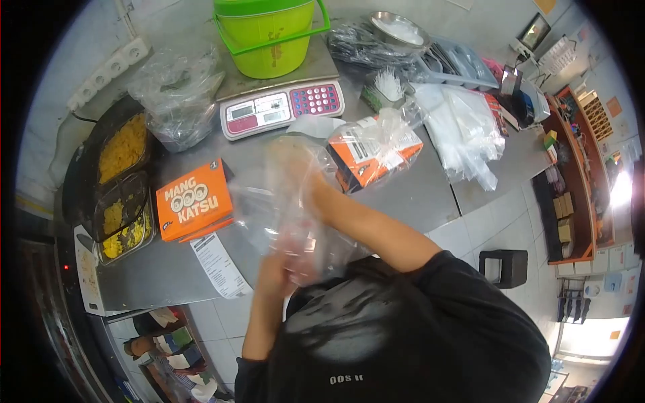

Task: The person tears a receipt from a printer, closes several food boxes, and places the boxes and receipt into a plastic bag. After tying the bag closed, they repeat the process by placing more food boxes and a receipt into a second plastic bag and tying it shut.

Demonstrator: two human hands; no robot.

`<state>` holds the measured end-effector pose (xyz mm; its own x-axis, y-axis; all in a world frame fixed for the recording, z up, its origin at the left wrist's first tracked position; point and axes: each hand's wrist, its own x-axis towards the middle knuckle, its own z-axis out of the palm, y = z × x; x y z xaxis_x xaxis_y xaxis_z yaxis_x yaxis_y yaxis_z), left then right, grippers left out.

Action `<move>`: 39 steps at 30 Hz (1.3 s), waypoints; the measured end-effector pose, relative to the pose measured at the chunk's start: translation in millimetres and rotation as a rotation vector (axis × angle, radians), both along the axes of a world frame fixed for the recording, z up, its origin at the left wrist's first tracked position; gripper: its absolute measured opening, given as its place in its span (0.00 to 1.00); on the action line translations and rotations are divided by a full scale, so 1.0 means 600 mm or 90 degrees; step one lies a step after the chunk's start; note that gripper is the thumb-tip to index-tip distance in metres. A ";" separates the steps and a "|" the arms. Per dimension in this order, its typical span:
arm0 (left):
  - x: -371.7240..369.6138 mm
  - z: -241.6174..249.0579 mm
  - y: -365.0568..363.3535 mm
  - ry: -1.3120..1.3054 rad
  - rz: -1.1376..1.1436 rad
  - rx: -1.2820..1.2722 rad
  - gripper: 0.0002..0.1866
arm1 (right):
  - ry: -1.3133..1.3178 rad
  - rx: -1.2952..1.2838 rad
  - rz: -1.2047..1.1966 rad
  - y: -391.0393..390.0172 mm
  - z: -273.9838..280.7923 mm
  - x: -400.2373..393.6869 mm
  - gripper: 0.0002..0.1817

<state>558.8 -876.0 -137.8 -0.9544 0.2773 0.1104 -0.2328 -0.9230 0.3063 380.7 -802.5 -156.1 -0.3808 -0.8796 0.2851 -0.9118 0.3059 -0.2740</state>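
A clear plastic bag (259,208) hangs between my two hands in front of my chest, blurred by motion. My left hand (275,272) is low on the bag, its fingers closed on the plastic. Higher up, my right hand (292,161) is inside or behind the clear plastic, and its fingers are smeared. To the left of the bag lies an orange box (195,195) labelled Mang Katsu, with a printed receipt (218,265) below it. Another orange box (376,151), wrapped in clear plastic, stands to the right of the bag.
A scale (282,107) carries a green bucket (272,40) at the back. Food trays (124,195) are at the left. Plastic bags (460,127) lie at the right near a metal bowl (400,30). A black stool (504,269) is on the floor.
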 end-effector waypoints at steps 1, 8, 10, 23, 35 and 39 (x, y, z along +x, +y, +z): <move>0.003 0.006 0.017 -0.044 0.043 -0.135 0.16 | -0.019 -0.092 0.026 0.020 -0.027 -0.012 0.17; -0.062 -0.057 0.003 -0.376 0.480 -0.333 0.11 | -0.112 0.190 0.168 0.111 0.019 0.002 0.23; -0.062 -0.051 -0.026 -0.277 0.431 -0.574 0.14 | -0.009 0.059 0.250 0.150 0.053 0.005 0.23; -0.270 0.167 -0.090 0.042 0.317 -1.276 0.22 | -0.116 -0.017 -0.173 0.301 0.116 -0.166 0.32; -0.550 -0.069 -0.004 0.508 0.067 -1.387 0.18 | -0.136 -0.054 -0.208 0.321 0.082 -0.122 0.33; -0.545 -0.087 0.021 0.525 0.118 -1.524 0.27 | -0.201 -0.065 -0.166 0.335 0.090 -0.132 0.31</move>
<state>231.5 -863.7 -190.1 -0.9214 0.3823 0.0700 0.3862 0.8801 0.2761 301.2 -601.6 -102.2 -0.6694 -0.7155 0.2001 -0.6741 0.4716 -0.5685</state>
